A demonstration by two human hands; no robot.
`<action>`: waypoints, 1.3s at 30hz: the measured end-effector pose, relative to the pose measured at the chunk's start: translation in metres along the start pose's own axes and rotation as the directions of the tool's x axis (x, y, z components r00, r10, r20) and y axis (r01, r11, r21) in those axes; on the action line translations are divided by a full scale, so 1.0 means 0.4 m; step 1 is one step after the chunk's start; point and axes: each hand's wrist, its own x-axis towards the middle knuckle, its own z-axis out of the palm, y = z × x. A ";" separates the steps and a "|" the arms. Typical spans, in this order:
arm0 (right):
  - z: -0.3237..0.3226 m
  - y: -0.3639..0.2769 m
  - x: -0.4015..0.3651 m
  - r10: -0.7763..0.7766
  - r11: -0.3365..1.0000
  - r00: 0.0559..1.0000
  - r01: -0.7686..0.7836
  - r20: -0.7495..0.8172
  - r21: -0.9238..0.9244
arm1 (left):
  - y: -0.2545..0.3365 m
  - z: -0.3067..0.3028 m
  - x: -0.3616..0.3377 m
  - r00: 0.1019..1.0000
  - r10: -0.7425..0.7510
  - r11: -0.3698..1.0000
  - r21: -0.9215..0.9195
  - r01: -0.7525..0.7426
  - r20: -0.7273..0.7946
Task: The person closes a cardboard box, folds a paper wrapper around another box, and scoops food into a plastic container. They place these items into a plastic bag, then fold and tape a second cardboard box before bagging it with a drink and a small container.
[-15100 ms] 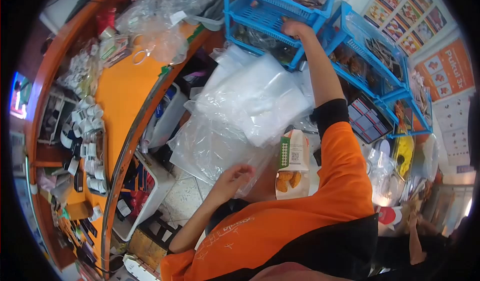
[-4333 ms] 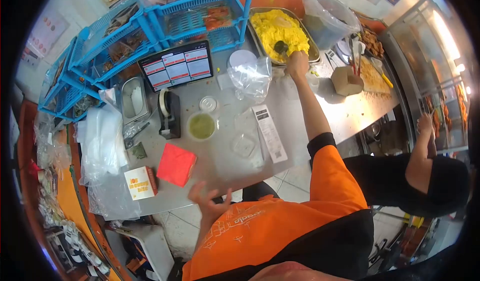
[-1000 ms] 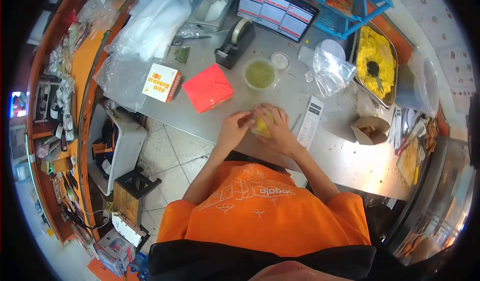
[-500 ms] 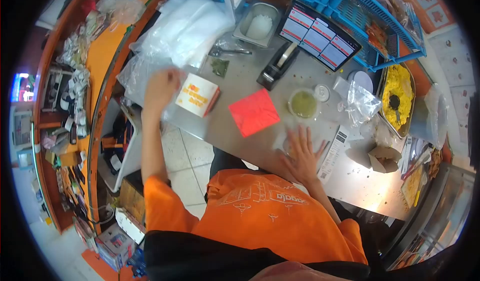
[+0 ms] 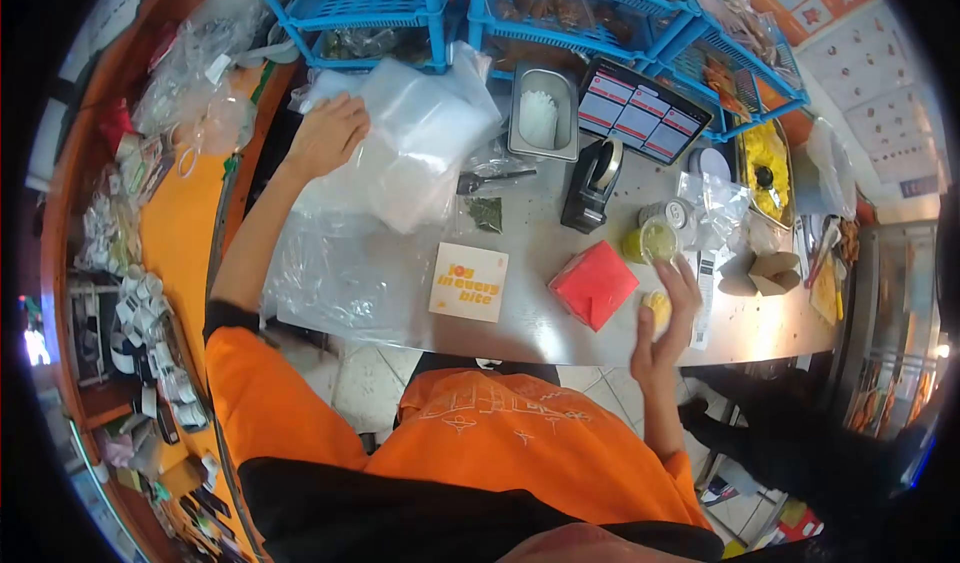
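Note:
My left hand (image 5: 335, 135) lies over the left side of a stack of clear plastic bags (image 5: 420, 143), fingers bent and slightly apart. My right hand (image 5: 668, 323) is open near the front edge, thumb and fingers apart around a small round yellow item (image 5: 657, 310). Its fingertips are right at a clear cup of green liquid (image 5: 640, 245). Between my hands stand a white box (image 5: 468, 283) printed "joy in every bite" and a red box (image 5: 594, 285). A small green packet (image 5: 486, 215) lies behind the white box.
A tape dispenser (image 5: 592, 188), a metal container (image 5: 543, 113) and a tablet (image 5: 640, 113) stand at the back, below blue racks (image 5: 365, 15). A can (image 5: 679, 213), a paper strip (image 5: 704, 303) and an opened brown carton (image 5: 775, 275) are on the right. A dark-clothed person (image 5: 810, 453) is at right.
My view has shifted. My left hand has moved from beside the white box up onto the bags. My right hand, flat on the counter before, has risen beside the cup, uncovering the yellow item.

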 end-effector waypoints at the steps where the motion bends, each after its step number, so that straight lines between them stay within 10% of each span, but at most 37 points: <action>1: 0.030 -0.048 0.041 -0.053 0.995 0.998 0.055 -0.030 0.084 | 0.051 -0.082 0.021 0.966 0.069 0.996 -0.037 -0.081 -0.249; 2: 0.056 -0.099 0.088 -0.093 0.988 0.995 0.097 -0.039 0.124 | 0.105 -0.165 0.038 0.868 0.121 0.984 -0.060 -0.170 -0.481; 4: 0.114 -0.254 0.219 -0.135 0.940 0.989 0.147 -0.058 0.308 | 0.201 -0.326 0.055 0.972 0.091 0.780 -0.592 -0.204 -0.214; 7: 0.167 -0.374 0.275 -0.132 0.844 0.990 0.134 -0.041 0.519 | 0.358 -0.442 0.075 0.792 0.560 0.449 -0.715 -0.536 -0.242; 9: 0.126 -0.407 0.287 -0.271 0.728 0.957 0.132 0.105 0.673 | 0.467 -0.402 0.094 0.692 0.104 -0.631 -0.585 -0.510 -0.715; 10: 0.161 -0.375 0.283 -0.186 0.788 0.978 0.208 -0.098 0.579 | 0.498 -0.363 0.085 0.742 -0.017 -0.691 -0.529 -0.493 -0.670; 13: 0.097 -0.305 0.275 -0.034 0.979 0.944 0.098 -0.328 0.181 | 0.581 -0.226 0.005 0.931 -0.277 -0.602 -0.712 -0.361 -0.238; 17: 0.049 -0.150 0.173 0.116 0.993 0.951 -0.112 -0.286 0.030 | 0.671 -0.118 -0.074 0.906 -0.389 -0.562 -0.823 -0.088 0.168; 20: 0.004 -0.078 0.107 0.092 0.996 0.938 -0.083 -0.333 0.042 | 0.701 -0.108 -0.070 0.898 -0.383 -0.524 -0.851 -0.017 0.217; 23: -0.036 -0.036 0.062 0.302 0.884 0.831 -0.062 -0.466 0.463 | 0.713 -0.113 -0.052 0.944 -0.265 -0.527 -0.850 0.029 0.197; 25: -0.095 -0.025 0.053 0.448 0.880 0.842 -0.357 -0.299 0.314 | 0.717 -0.121 -0.053 0.971 -0.158 -0.536 -0.842 0.067 0.178; 26: -0.105 -0.011 0.042 0.450 0.880 0.840 -0.359 -0.303 0.312 | 0.724 -0.126 -0.061 0.960 -0.147 -0.318 -0.931 0.181 0.237; 28: -0.116 0.013 0.030 0.073 0.920 0.800 -0.284 -0.596 -0.269 | 0.785 -0.145 -0.065 0.943 -0.154 -0.080 -0.955 0.284 0.294; 30: -0.110 -0.044 -0.031 0.264 0.963 0.928 -0.240 -0.264 0.119 | 0.903 -0.176 -0.045 0.785 -0.609 0.034 -0.984 0.172 0.116; 32: -0.063 -0.077 -0.081 0.260 0.745 0.948 -0.318 0.184 0.586 | 0.941 -0.058 -0.042 0.816 -0.430 0.322 -0.910 -0.262 -0.387; 34: -0.034 -0.057 -0.117 0.222 0.518 0.903 -0.430 0.369 0.740 | 0.977 -0.052 -0.065 0.839 -0.383 0.541 -0.830 -0.136 -0.387; 35: -0.040 -0.026 -0.133 0.245 0.189 0.850 -0.514 0.467 0.837 | 0.992 -0.051 -0.080 0.862 -0.351 0.713 -0.702 -0.007 -0.365; 38: -0.166 -0.017 -0.118 0.431 -0.485 0.455 -0.611 0.779 0.625 | 0.905 -0.091 -0.207 0.873 -0.466 0.438 -0.895 0.087 -0.143; 39: -0.229 0.038 -0.112 0.368 -0.330 0.520 -0.702 0.771 0.631 | 0.827 -0.069 -0.275 0.826 -0.499 0.548 -0.834 0.066 -0.262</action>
